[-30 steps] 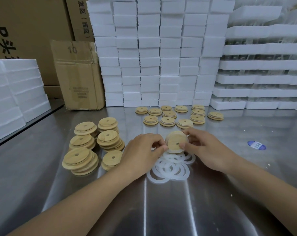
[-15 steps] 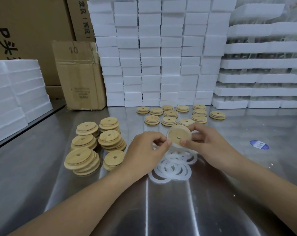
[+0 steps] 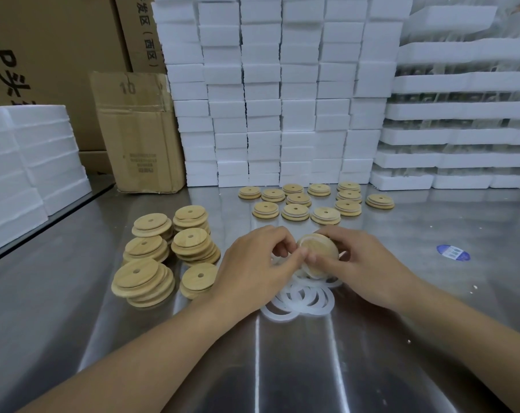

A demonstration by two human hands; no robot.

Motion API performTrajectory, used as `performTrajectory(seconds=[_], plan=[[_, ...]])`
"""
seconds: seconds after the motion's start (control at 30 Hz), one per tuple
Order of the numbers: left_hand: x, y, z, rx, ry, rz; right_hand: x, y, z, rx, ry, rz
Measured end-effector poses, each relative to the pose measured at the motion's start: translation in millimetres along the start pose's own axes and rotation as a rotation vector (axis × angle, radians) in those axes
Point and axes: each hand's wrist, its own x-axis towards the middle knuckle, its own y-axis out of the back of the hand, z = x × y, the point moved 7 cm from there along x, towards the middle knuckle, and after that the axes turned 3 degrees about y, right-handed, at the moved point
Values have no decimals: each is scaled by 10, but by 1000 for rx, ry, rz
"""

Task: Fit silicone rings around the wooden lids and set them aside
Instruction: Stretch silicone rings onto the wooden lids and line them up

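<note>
While a wide steel surface (image 3: 282,368) fills the lower part of the view, a wall of white foam blocks (image 3: 270,93) stands at its far edge. To the right of this wall are stacked foam trays (image 3: 461,135). To the left are large cardboard boxes (image 3: 44,55) and in front of them a smaller carton (image 3: 136,132) marked "10". One more stack of foam slabs (image 3: 29,162) is at the far left.

On the left half of the surface stand several uneven piles of bare lids (image 3: 166,251), each lid with a small hole. Near the foam wall, well apart from these piles, a group of finished lids (image 3: 312,201) lies in loose rows.

Both forearms reach in from the bottom edge and meet near the middle. The right hand (image 3: 363,263) grips one wooden lid (image 3: 318,251) from the right side, with the fingers curled round its edge. The lid is tilted and lifted a little above the surface. The left hand (image 3: 252,263) pinches the left edge of the same lid with thumb and forefinger. A whitish silicone ring (image 3: 303,242) runs along the rim there; how far round it sits I cannot tell.

Just under the hands, a loose heap of spare rings (image 3: 300,299) lies flat and overlapping. A small blue sticker (image 3: 453,252) is on the surface to the right.
</note>
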Motion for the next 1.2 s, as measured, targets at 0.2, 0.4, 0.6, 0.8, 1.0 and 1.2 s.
performTrajectory(seconds=[0.2, 0.4, 0.6, 0.8, 1.0, 1.2], plan=[[25, -25, -33, -102, -17, -72, 21, 15, 34, 82, -20, -48], [68, -44, -112, -180, -7, -152, 28, 5, 100, 299, -71, -124], [83, -68, -168, -188, -1, -203, 31, 2, 113, 314, -96, -117], [55, -121, -163, -187, 37, -182, 12, 13, 95, 295, -118, -93], [12, -153, -156, -148, 40, -178, 1, 7, 63, 251, -117, -69], [118, -35, -53, -305, 17, -203, 25, 144, -21, 466, -131, 64]])
